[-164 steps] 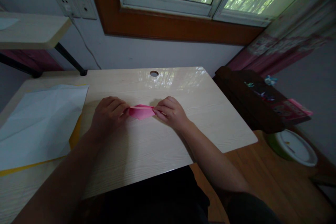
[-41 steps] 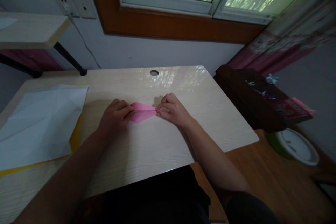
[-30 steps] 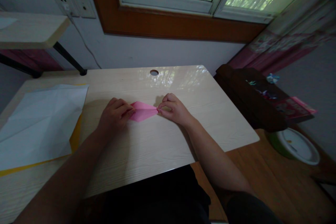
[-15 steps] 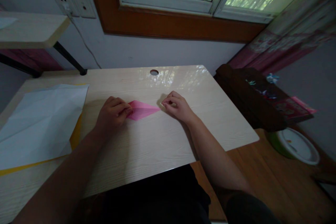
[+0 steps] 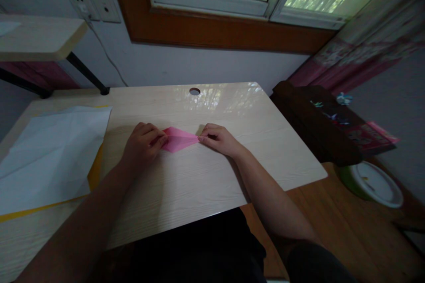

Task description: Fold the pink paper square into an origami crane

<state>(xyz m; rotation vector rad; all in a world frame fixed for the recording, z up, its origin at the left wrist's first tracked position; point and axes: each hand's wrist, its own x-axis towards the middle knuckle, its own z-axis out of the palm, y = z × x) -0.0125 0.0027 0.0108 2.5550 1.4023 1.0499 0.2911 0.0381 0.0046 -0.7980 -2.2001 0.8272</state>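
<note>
A small pink folded paper (image 5: 179, 139), kite-shaped with a long point to the right, lies over the table between my hands. My left hand (image 5: 143, 141) pinches its left end, and the fingers cover that end. At the right tip, my right hand (image 5: 217, 139) has thumb and fingertips closed on the narrow point. A lengthwise crease shows along the paper's middle.
Large white creased sheets (image 5: 56, 154) over yellow paper (image 5: 97, 170) lie at the table's left. A shelf (image 5: 40, 37) stands on black legs at the back left. Right of the table (image 5: 206, 185) are a dark wooden cabinet (image 5: 299, 110) and a round bin (image 5: 375, 185).
My right hand has come down and slightly left, and its fingertips have closed on the paper's right tip. My left hand keeps its pinch in the same place.
</note>
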